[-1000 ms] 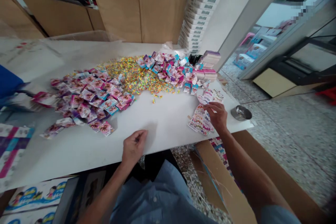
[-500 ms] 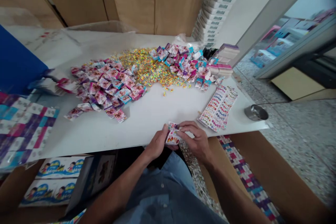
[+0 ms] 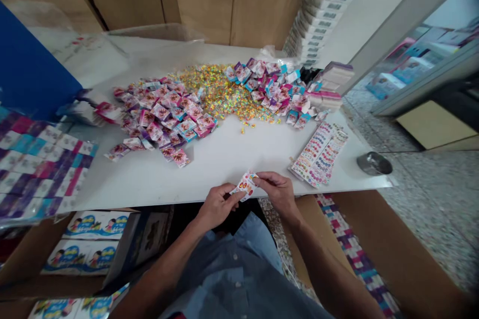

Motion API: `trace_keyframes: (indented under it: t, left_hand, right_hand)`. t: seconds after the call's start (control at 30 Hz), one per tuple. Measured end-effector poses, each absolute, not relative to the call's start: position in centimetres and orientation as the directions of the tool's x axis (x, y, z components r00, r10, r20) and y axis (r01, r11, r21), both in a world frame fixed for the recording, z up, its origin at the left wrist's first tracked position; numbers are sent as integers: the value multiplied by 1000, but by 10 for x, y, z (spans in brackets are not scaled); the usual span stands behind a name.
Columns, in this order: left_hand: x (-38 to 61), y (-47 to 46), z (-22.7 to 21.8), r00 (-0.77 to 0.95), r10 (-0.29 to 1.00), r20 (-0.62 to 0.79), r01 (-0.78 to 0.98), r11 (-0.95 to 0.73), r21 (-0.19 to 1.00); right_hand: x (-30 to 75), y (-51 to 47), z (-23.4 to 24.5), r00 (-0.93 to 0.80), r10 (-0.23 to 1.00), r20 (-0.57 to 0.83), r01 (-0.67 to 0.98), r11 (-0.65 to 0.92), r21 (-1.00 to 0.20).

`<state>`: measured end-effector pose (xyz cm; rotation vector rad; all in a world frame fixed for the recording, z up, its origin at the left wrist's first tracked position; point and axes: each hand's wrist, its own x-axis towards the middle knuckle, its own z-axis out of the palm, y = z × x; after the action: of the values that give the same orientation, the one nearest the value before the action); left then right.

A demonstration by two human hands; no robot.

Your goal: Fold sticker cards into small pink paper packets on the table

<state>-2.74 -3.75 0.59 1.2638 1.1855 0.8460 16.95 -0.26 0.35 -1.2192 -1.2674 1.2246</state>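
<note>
Right at the near edge of the white table (image 3: 130, 184), the left hand (image 3: 218, 205) and the right hand (image 3: 276, 192) come together, both narrowed in a pinch on a small printed sticker sheet (image 3: 244, 185). The fingers (image 3: 264, 177) cover part of it, so it's hard to say whether that's 1 sheet or a few! Just beyond the right hand, a loose fan of long sticker sheets (image 3: 319, 154) lies on the table, and further right a steel cup (image 3: 374, 163) sits near the edge. Straight ahead of the hands, a heap of pink foil packets (image 3: 160, 119) spreads out, running into a scatter of gold glitter pieces (image 3: 220, 92), with a second heap of packets (image 3: 269, 87) past that. Out past the left hand, a stack of patterned purple-and-pink sheets (image 3: 41, 169) hangs over the table's edge, with a blue panel (image 3: 30, 65) behind it. Below the hands, a denim shirt (image 3: 239, 269) fills the foreground, and printed cartons (image 3: 90, 224) sit beneath the table's edge on the left-hand side.
</note>
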Motion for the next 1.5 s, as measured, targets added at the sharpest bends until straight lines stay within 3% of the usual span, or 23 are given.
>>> trace_keyframes:
  t: [0.13, 0.2, 0.33, 0.47, 0.6, 0.7, 0.8, 0.87, 0.93, 1.0, 1.1, 1.27, 1.4, 1.5]
  left_hand:
    - [-24, -41, 9, 126, 990, 66, 19, -69, 997]
    - [-21, -42, 5, 1, 994, 110, -69, -110, 992]
    - [-19, -39, -2, -90, 996, -13, -330, -18, 944]
    - [-18, -36, -2, -134, 982, -133, -373, 74, 925]
    - [-12, -28, -4, -116, 971, -208, -280, 169, 945]
    - [-9, -4, -8, -52, 976, -211, -161, 201, 966]
    - [-9, 47, -11, -168, 982, -92, 172, 121, 978]
    - [-8, 92, -11, -269, 962, 54, 455, 77, 887]
    - [-3, 136, -10, -266, 960, 93, 661, 111, 742]
    - [5, 170, -10, -249, 968, 44, 760, 167, 628]
    - [17, 196, -11, -205, 979, 0, 792, 165, 588]
    - [19, 173, -16, -28, 1000, 8, 737, 15, 675]
    - [14, 136, -15, 261, 965, -16, 485, -117, 867]
    - [17, 123, -10, 382, 923, 37, 352, -182, 918]
  right_hand:
    - [156, -11, 4, -115, 947, 299, 204, 317, -926]
    - [151, -12, 6, -188, 900, 394, 216, 430, -877]
    - [148, -10, 9, -312, 878, 363, 182, 430, -884]
    - [145, -14, 2, -367, 902, 230, 36, 261, -965]
    - [142, -11, -13, -216, 975, 48, -38, 41, -998]
    - [152, 7, -25, -104, 994, -16, 19, -14, -1000]
    - [172, 35, -37, 74, 996, 54, 185, 40, -982]
    - [186, 51, -45, 180, 980, 85, 258, 37, -965]
    - [194, 61, -50, 177, 980, 92, 282, 40, -959]
    - [196, 65, -53, 138, 985, 103, 286, 60, -956]
    - [194, 65, -54, 162, 982, 102, 236, 62, -970]
    - [190, 71, -56, 310, 949, 56, 52, 42, -998]
    - [188, 81, -57, 341, 935, 91, 79, 68, -995]
    - [188, 85, -52, 268, 954, 135, 96, 113, -989]
